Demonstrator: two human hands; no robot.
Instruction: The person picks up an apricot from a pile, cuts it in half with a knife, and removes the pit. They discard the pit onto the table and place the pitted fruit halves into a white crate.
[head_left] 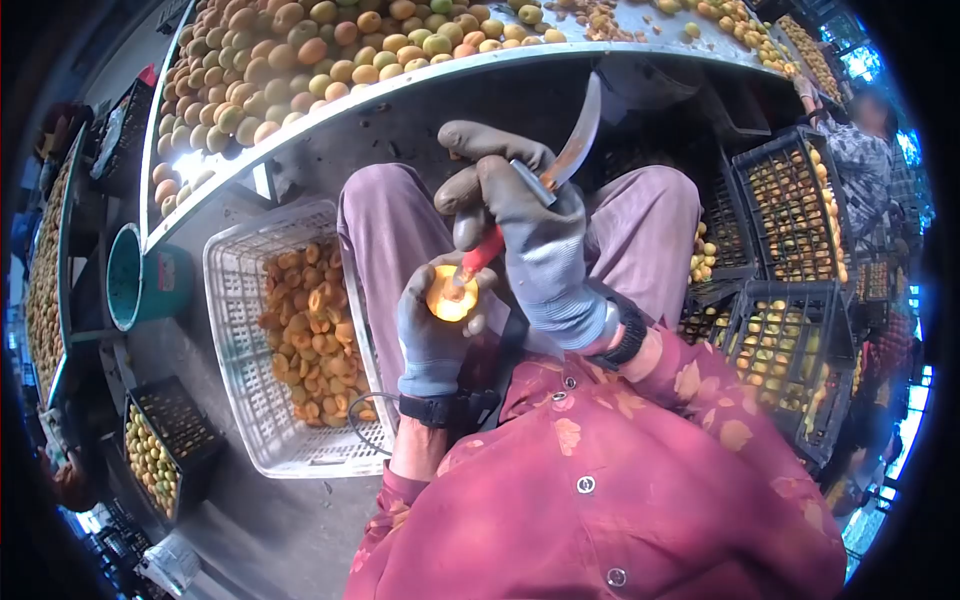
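My left hand (437,325), in a grey-coated glove, is closed around a cut apricot (445,305) with its yellow flesh facing up. A red-handled tool (487,248) is gripped in my gloved right hand (530,220), its metal tip at the middle of the cut face. From the top of the same hand a curved knife blade (578,145) points up and away. Fingers hide whether blade and red handle are one piece. Beside my left leg stands a white plastic basket (232,345) holding many apricot halves (312,340).
A metal-edged table (340,105) ahead carries many whole apricots (330,50). Black crates (790,215) of fruit are stacked at right, near another person (865,165). At left are a green bucket (150,280) and a dark fruit crate (180,445).
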